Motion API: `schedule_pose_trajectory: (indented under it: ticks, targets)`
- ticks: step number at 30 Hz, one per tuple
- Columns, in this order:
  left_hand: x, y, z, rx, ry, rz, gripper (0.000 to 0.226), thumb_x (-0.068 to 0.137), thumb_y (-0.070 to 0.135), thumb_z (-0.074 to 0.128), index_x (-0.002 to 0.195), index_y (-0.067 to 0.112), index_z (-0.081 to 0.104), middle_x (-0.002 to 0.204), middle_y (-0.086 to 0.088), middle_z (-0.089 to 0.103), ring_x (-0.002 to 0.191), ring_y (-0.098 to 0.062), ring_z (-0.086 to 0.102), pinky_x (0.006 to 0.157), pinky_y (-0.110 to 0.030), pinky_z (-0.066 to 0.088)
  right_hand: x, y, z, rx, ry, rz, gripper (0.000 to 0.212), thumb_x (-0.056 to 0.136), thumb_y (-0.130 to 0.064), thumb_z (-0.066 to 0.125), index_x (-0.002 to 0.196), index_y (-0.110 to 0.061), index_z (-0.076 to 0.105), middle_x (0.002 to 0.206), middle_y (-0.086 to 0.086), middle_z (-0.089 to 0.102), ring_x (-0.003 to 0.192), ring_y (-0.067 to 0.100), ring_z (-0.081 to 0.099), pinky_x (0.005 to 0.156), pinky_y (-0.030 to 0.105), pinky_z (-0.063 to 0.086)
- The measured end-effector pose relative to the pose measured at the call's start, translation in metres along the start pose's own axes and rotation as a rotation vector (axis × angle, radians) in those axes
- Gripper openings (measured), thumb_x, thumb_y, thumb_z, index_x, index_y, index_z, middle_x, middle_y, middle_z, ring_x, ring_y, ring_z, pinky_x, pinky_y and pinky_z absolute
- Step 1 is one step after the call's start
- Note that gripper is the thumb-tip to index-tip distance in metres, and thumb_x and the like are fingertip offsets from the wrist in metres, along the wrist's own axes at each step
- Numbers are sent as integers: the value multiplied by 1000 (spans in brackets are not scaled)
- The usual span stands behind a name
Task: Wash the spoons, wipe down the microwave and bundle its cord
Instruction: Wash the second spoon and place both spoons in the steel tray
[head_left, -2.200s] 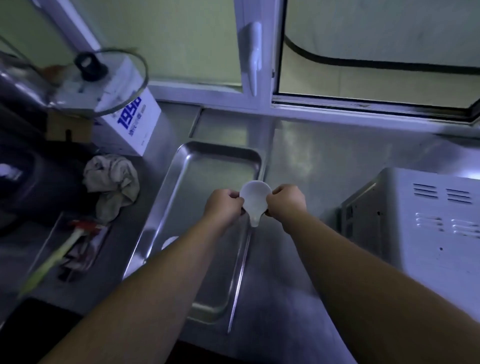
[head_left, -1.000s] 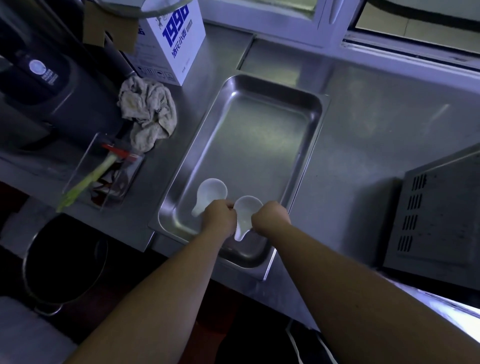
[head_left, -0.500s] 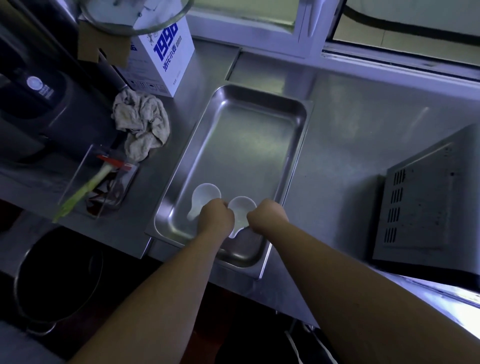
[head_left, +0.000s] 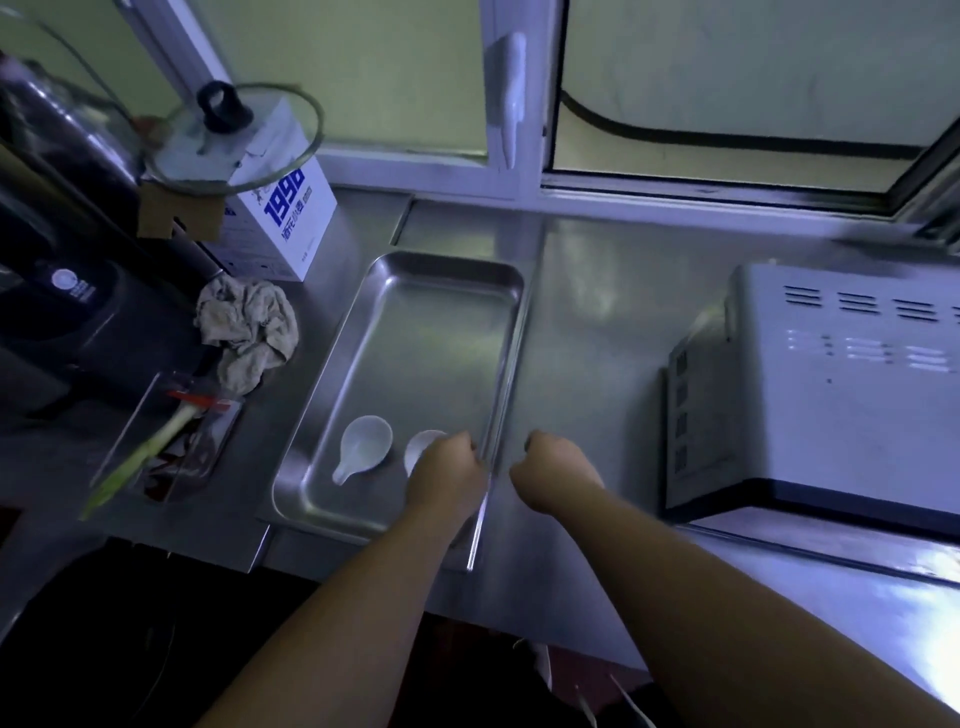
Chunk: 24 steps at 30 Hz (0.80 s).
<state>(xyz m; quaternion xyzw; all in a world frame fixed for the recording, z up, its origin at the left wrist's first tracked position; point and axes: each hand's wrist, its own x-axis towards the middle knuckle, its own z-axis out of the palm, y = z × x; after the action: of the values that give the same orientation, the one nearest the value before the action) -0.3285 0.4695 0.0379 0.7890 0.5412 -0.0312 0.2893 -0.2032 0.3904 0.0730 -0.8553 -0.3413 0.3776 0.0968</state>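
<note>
Head view: crumpled rag at ten o'clock of the steel tray, microwave at three. Left hand, curled, covers one white spoon; right hand fisted, empty.

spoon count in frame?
2. One white spoon lies in full view at the near-left of the steel tray; the second spoon sits just to its right, partly hidden behind the left hand. No others visible.

We see two white spoons in the steel tray; our left hand covers one, our right hand hangs curled over the counter beside the microwave.
</note>
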Motion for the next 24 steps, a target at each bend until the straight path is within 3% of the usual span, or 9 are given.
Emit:
schedule_pose_trajectory:
  ticks: [4, 8, 13, 17, 22, 24]
  targets:
    - [-27, 35, 15, 47, -45, 60, 22, 91, 24, 47, 101, 18, 66, 98, -3, 69, 90, -29, 64, 66, -33, 41, -23, 42, -6, -22, -4, 0, 39, 91, -25, 51, 128, -13, 54, 129, 13, 61, 116, 34, 60, 93, 37, 52]
    - [-60, 67, 39, 144, -38, 113, 19, 88, 25, 51, 102, 21, 63, 108, -4, 67, 100, -32, 63, 76, -35, 51, -54, 91, -14, -20, -11, 17, 44, 89, -30, 49, 131, -15, 52, 130, 12, 61, 118, 35, 56, 97, 40, 52]
    - [-119, 116, 74, 227, -86, 154, 25, 92, 30, 54, 114, 27, 64, 115, -1, 67, 99, -28, 62, 72, -30, 43, -100, 168, -27, 9, 7, 50, 47, 88, -30, 48, 133, -15, 51, 129, 11, 57, 119, 34, 52, 97, 45, 52]
    - [-169, 154, 105, 234, -119, 222, 26, 92, 37, 56, 115, 30, 63, 119, -3, 64, 105, -32, 64, 87, -39, 55, -133, 232, -36, 58, 57, 90, 38, 86, -28, 47, 119, -11, 54, 123, 14, 58, 116, 38, 51, 95, 44, 51]
    - [-217, 200, 134, 283, -133, 350, 34, 91, 36, 56, 125, 35, 62, 129, 0, 61, 116, -29, 61, 89, -37, 50, -165, 301, -50, 91, 125, 152, 36, 88, -28, 49, 120, -12, 53, 121, 12, 60, 117, 36, 51, 89, 39, 50]
    - [-230, 217, 143, 314, -155, 405, 37, 93, 33, 54, 129, 34, 60, 131, 0, 60, 118, -28, 59, 91, -38, 50, -175, 325, -58, 107, 147, 177, 31, 86, -29, 48, 112, -13, 53, 119, 11, 61, 114, 36, 52, 89, 38, 51]
